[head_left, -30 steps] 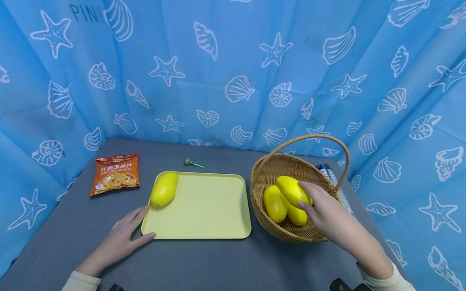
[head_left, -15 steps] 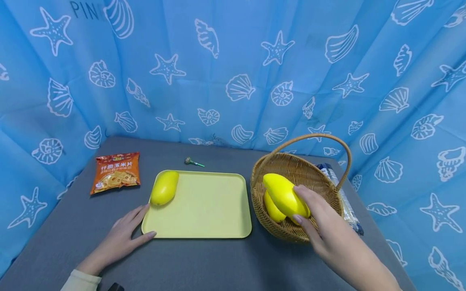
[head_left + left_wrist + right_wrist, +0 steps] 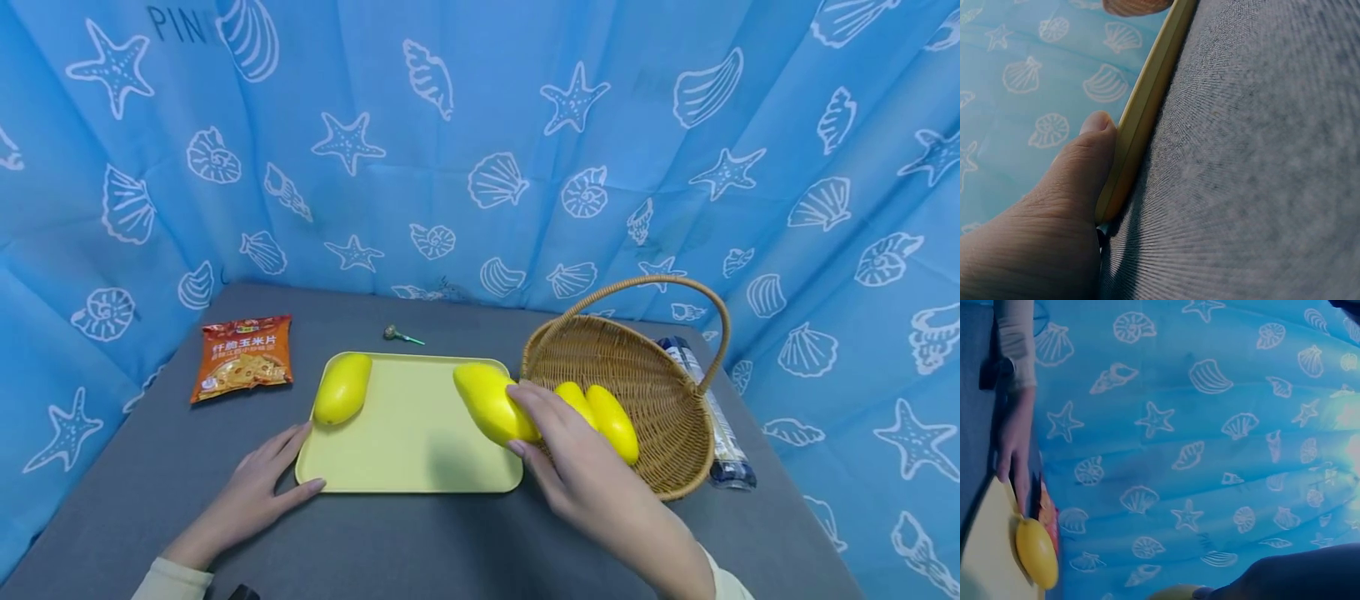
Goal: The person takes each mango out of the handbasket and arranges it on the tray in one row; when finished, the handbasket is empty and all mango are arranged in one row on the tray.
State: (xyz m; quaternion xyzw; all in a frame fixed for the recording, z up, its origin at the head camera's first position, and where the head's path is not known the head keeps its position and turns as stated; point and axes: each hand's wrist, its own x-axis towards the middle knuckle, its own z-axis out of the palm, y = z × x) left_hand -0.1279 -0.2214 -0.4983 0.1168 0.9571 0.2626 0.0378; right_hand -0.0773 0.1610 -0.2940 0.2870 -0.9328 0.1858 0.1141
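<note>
A yellow mango (image 3: 491, 405) is held in my right hand (image 3: 592, 454), above the right end of the pale yellow tray (image 3: 405, 450). In the right wrist view, part of this hand (image 3: 1297, 575) shows at the bottom edge. Another mango (image 3: 342, 389) lies at the tray's left end. Two more mangoes (image 3: 612, 423) sit in the wicker basket (image 3: 660, 400), partly hidden behind my right hand. My left hand (image 3: 255, 487) rests at the tray's near left corner, fingers fairly straight. Its thumb (image 3: 1088, 156) touches the rim in the left wrist view.
An orange snack bag (image 3: 243, 357) lies left of the tray. A small green-stemmed item (image 3: 401, 335) lies behind the tray. A silver and dark blue package (image 3: 723, 442) lies right of the basket. Around the grey table (image 3: 360, 550) hangs a blue shell-print curtain (image 3: 450, 150).
My right hand has lifted the mango out of the basket and carried it left over the tray. My left hand has stayed at the tray's corner.
</note>
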